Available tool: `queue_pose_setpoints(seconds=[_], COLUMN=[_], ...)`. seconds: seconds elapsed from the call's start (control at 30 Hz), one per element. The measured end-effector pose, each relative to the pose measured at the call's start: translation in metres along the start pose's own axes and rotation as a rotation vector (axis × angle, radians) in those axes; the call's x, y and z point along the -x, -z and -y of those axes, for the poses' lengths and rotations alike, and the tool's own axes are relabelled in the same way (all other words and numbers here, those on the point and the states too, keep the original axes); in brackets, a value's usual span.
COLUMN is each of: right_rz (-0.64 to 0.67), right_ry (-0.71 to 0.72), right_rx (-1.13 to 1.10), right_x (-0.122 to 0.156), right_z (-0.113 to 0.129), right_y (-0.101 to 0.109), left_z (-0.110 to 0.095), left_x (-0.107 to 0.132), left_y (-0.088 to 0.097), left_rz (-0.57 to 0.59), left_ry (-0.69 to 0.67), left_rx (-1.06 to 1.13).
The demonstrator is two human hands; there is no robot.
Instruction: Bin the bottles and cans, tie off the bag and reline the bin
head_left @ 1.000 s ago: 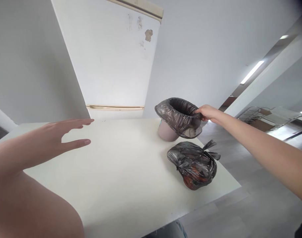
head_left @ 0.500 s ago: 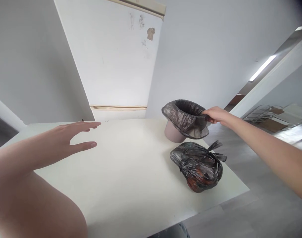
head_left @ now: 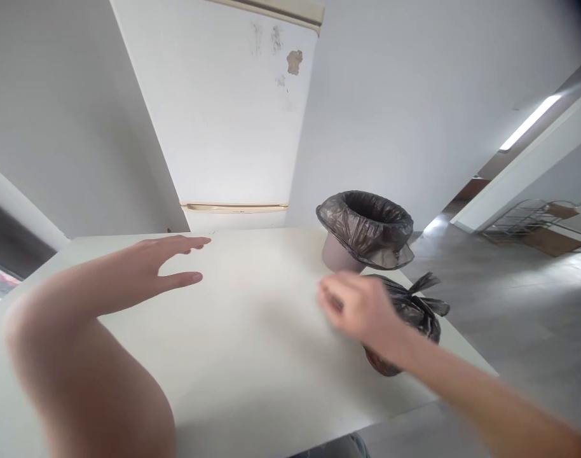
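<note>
My left hand [head_left: 169,261] hovers over the left part of the white table, thumb and fingers apart, holding nothing. Over the middle right of the table is my right hand [head_left: 352,302], slightly blurred, its fingers curled in a loose fist with nothing seen in them. Behind it stands a pinkish-grey trash bin [head_left: 337,253], whose black bin liner [head_left: 367,229] is folded out over the rim. A tied black garbage bag [head_left: 417,318] lies in front of the bin, partly covered by my right hand and forearm; something reddish shows through it.
The white table [head_left: 238,356] reaches toward a white refrigerator [head_left: 224,114] with peeled patches on its door. Grey floor [head_left: 500,299] lies beyond the table's right edge. A metal rack [head_left: 519,219] stands farther off on the right.
My right hand has let go of the liner's edge on the bin and moved left and toward me, in front of the garbage bag. The left hand keeps its shape; the view has shifted slightly.
</note>
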State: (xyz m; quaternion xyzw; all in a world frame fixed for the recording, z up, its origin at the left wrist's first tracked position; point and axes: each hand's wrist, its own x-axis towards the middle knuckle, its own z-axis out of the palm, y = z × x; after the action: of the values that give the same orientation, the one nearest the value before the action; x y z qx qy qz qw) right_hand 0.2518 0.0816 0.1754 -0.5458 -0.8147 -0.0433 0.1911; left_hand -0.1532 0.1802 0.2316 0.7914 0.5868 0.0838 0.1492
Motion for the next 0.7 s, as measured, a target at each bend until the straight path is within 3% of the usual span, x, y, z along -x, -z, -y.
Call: queue_pose_setpoints(seconds=[0.03,0.13,0.23,0.3,0.33,0.5,0.6,0.7], right_rz=[0.023,-0.004,0.087,0.110,0.115,0.105,0.076,0.065], right_ry=[0.049,-0.065,-0.215,-0.258,-0.268,-0.301,-0.279,-0.257], right_rx=[-0.099,-0.363,-0.580,-0.639,-0.653,-0.700,-0.711,-0.699], right_x=[0.002,-0.013,-0.043,-0.060,-0.066,-0.069,-0.065,-0.062], right_z=[0.020,0.058,0.063,0.057,0.053,0.040,0.039,0.041], right_y=[-0.025,-0.094,-0.144,-0.167,-0.176,-0.204,-0.209,-0.210], left_z=[-0.004,-0.021,-0.043,-0.054,-0.056,-0.048,-0.037,-0.029], left_x=[-0.004,-0.028,-0.065,-0.086,-0.093,-0.087,-0.074,-0.070], left_y=[-0.002,-0.015,-0.050,-0.086,-0.106,-0.199,-0.228,-0.237], left_rz=[0.029,0.070,0.165,0.175,0.145,-0.095,-0.093,0.010], left_ry=[-0.034,-0.165,-0.334,-0.349,-0.272,-0.101,-0.108,-0.174], left_rx=[-0.010,0.082,0.405,0.756,0.951,1.188,1.297,1.397])
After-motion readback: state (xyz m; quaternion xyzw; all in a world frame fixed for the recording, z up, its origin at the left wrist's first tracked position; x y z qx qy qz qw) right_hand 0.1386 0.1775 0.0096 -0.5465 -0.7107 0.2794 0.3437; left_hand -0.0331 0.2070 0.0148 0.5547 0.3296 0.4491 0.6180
